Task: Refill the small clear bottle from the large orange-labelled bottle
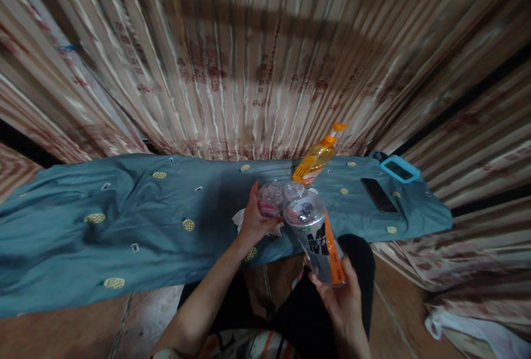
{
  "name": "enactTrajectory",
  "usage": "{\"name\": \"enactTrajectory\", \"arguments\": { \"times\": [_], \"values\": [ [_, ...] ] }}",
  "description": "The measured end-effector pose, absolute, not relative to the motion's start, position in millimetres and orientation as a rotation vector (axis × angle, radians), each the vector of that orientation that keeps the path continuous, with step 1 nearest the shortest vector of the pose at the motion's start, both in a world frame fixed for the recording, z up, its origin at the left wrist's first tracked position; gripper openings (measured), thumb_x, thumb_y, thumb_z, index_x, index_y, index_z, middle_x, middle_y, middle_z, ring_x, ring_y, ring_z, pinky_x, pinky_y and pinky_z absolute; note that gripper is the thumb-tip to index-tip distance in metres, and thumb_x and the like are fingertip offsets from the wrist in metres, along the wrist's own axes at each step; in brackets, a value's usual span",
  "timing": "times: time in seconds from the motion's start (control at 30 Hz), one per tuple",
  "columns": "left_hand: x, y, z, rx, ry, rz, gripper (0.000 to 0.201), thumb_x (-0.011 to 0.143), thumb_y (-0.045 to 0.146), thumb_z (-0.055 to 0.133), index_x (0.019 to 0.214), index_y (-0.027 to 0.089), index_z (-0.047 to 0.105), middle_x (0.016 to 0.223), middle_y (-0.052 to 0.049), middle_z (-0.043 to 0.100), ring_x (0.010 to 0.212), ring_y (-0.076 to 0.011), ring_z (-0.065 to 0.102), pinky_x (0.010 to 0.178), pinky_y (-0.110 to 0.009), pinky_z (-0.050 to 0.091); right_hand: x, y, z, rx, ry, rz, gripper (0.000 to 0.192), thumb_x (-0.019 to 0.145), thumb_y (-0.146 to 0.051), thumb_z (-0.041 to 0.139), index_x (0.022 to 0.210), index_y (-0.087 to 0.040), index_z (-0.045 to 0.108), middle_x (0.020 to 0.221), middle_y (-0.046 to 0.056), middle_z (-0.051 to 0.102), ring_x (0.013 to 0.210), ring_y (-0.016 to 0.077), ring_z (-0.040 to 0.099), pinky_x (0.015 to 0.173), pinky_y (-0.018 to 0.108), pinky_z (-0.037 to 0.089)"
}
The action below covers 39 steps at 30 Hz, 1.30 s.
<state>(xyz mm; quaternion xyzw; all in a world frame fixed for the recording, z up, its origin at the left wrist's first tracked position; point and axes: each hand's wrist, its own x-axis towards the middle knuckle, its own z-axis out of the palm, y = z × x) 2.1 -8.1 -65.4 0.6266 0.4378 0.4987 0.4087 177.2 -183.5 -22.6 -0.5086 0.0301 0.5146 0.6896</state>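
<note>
Two hands show in the head view, and each one has hold of something. The left hand (256, 222) is closed around the side of a small clear bottle (271, 199) with something pink low down in it. The right hand (338, 295) grips the low end of a big clear bottle (315, 237), which has big black letters and an orange stripe. The big bottle is tilted, with its wide round end up near the small one, over the edge of the bed-like bench. Another clear round thing (294, 190) sits between them, just past the big bottle, and I cannot tell if they touch. Under the left hand lies a crumpled white thing (239, 218). A blue-green cloth (145, 198) with yellow shapes covers the bench. On it, farther back, is a yellow bottle (314, 161) with an orange pump top. Over to the right lie a black phone (378, 195) and a thing with a bright blue frame (400, 169). A striped curtain (236, 110) with red flowers hangs behind.
</note>
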Motion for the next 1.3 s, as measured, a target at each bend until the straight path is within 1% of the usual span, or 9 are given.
{"name": "enactTrajectory", "arguments": {
  "times": [0.2,0.3,0.47,0.7,0.83,0.9,1.07,1.2,1.3],
  "values": [
    [4,-11,-70,1.629,1.143,1.260,0.114,0.065,0.043,0.100,0.159,0.023,0.040,0.154,-0.018,0.061,0.138,-0.0385,0.067,0.118,-0.055,0.055,180,-183,-22,-1.168,0.033,1.134,0.066,0.037,-0.062,0.105,0.091,-0.031,0.084,0.095,0.004,0.083,0.077,0.0301,0.081,0.057,0.034,0.063],
    [5,-12,-70,1.640,1.144,1.267,0.109,0.065,0.039,0.100,0.156,0.023,0.043,0.155,-0.017,0.060,0.138,-0.0382,0.066,0.119,-0.055,0.054,182,-184,-24,-1.191,0.028,1.111,0.066,0.036,-0.061,0.105,0.091,-0.032,0.083,0.095,0.002,0.083,0.078,0.0303,0.081,0.056,0.034,0.064],
    [6,-14,-67,1.604,1.146,1.237,0.103,0.063,0.032,0.098,0.153,0.022,0.047,0.153,-0.017,0.061,0.137,-0.0383,0.065,0.121,-0.057,0.052,184,-186,-21,-1.229,0.026,1.042,0.070,0.033,-0.061,0.106,0.090,-0.030,0.081,0.092,0.001,0.082,0.073,0.0284,0.080,0.055,0.036,0.065],
    [6,-17,-66,1.562,1.127,1.261,0.096,0.064,0.030,0.098,0.148,0.024,0.052,0.149,-0.014,0.064,0.137,-0.0372,0.065,0.122,-0.058,0.050,185,-188,-9,-1.240,-0.035,0.965,0.065,0.040,-0.053,0.107,0.093,-0.030,0.077,0.093,-0.001,0.081,0.073,0.0226,0.078,0.054,0.028,0.061],
    [8,-16,-66,1.576,1.118,1.252,0.091,0.064,0.030,0.096,0.145,0.022,0.055,0.147,-0.014,0.065,0.139,-0.0383,0.064,0.124,-0.059,0.049,187,-192,-7,-1.258,-0.050,0.943,0.064,0.044,-0.054,0.105,0.096,-0.029,0.077,0.095,0.000,0.081,0.075,0.0227,0.076,0.057,0.032,0.064],
    [8,-16,-66,1.589,1.122,1.254,0.089,0.064,0.030,0.095,0.144,0.022,0.056,0.146,-0.014,0.064,0.140,-0.0389,0.063,0.124,-0.060,0.048,188,-194,-8,-1.269,-0.042,0.929,0.065,0.042,-0.054,0.105,0.094,-0.028,0.077,0.094,0.000,0.080,0.073,0.0223,0.075,0.057,0.033,0.064],
    [10,-15,-71,1.583,1.142,1.255,0.091,0.064,0.032,0.095,0.145,0.022,0.054,0.149,-0.016,0.063,0.141,-0.0395,0.063,0.123,-0.062,0.049,189,-197,-4,-1.282,-0.008,0.908,0.070,0.035,-0.053,0.108,0.092,-0.027,0.078,0.091,-0.003,0.080,0.072,0.0197,0.075,0.053,0.026,0.061],
    [11,-15,-73,1.582,1.143,1.282,0.093,0.064,0.031,0.095,0.146,0.025,0.052,0.150,-0.014,0.063,0.140,-0.0379,0.063,0.122,-0.064,0.049,187,-196,0,-1.284,0.011,0.912,0.070,0.030,-0.053,0.108,0.088,-0.027,0.078,0.088,-0.003,0.080,0.070,0.0197,0.075,0.054,0.028,0.064],
    [11,-16,-72,1.571,1.144,1.283,0.092,0.065,0.030,0.095,0.146,0.025,0.052,0.147,-0.014,0.064,0.138,-0.0376,0.064,0.121,-0.065,0.050,185,-194,3,-1.294,0.025,0.916,0.070,0.028,-0.054,0.109,0.085,-0.027,0.078,0.088,-0.002,0.080,0.070,0.0201,0.075,0.054,0.030,0.065]
  ]
}}
